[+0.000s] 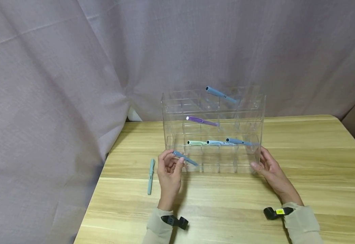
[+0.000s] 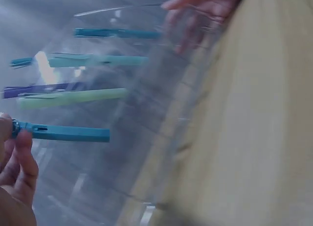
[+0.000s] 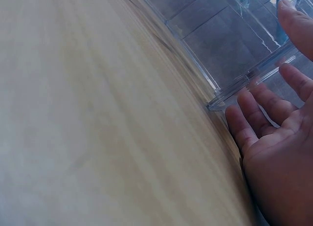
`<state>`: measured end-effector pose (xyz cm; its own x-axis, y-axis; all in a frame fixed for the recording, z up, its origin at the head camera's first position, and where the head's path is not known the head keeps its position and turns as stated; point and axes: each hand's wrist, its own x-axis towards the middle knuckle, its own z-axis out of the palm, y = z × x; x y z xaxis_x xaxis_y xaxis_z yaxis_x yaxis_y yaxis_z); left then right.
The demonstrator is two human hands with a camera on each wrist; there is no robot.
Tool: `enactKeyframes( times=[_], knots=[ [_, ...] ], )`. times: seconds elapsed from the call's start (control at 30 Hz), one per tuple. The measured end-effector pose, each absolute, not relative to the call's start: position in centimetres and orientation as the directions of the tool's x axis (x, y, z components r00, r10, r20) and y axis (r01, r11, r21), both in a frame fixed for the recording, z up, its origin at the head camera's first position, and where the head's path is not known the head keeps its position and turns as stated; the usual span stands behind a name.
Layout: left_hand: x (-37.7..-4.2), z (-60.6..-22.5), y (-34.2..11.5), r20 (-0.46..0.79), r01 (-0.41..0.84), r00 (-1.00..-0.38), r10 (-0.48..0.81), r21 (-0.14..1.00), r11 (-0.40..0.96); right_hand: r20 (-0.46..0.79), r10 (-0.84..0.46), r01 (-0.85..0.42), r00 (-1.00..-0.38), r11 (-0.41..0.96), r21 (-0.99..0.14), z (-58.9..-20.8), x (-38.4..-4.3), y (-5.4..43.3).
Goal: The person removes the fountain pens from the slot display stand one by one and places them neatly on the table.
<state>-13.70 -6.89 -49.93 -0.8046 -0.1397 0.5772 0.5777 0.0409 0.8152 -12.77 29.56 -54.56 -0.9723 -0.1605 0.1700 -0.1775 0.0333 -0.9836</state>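
Note:
My left hand (image 1: pixel 170 174) pinches a blue pen (image 1: pixel 185 158) between thumb and fingers at the front left of a clear tiered pen rack (image 1: pixel 214 166). In the left wrist view, that blue pen (image 2: pixel 73 133) points away from the fingertips across the transparent plastic. My right hand (image 1: pixel 272 171) holds the rack's lower right side, thumb at the front and fingers along the outside. A light green pen (image 1: pixel 196 143), a light blue pen (image 1: pixel 217 143) and a blue pen (image 1: pixel 238 141) lie side by side on a lower tier. Above them sits a purple pen (image 1: pixel 202 121); another blue pen (image 1: pixel 221 94) rests on top.
A teal pen (image 1: pixel 151 177) lies on the wooden table (image 1: pixel 226 210), left of my left hand. Behind the table hangs a grey curtain (image 1: pixel 177 47). The rack's clear dividers (image 3: pixel 230 45) are hard to make out.

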Motion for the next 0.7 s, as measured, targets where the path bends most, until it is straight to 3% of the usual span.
enactKeyframes(
  times=[0.23,0.47,0.7],
  knots=[
    [-13.5,-47.9,-9.9,0.545,0.554,-0.810,-0.219,0.832,0.021,0.159,-0.153,-0.167,-0.975,0.041,-0.985,-54.5,-12.8,29.4],
    [-14.0,-49.1,-15.3,0.499,0.511,-0.830,-0.250,0.859,0.021,0.146,-0.161,-0.155,-0.976,0.045,-0.987,-54.5,-12.9,29.4],
    [-14.4,-51.7,-19.7,0.310,0.318,-0.888,-0.340,0.947,0.034,0.142,-0.157,-0.152,-0.977,0.048,-0.987,-54.4,-12.6,29.5]
  ],
)
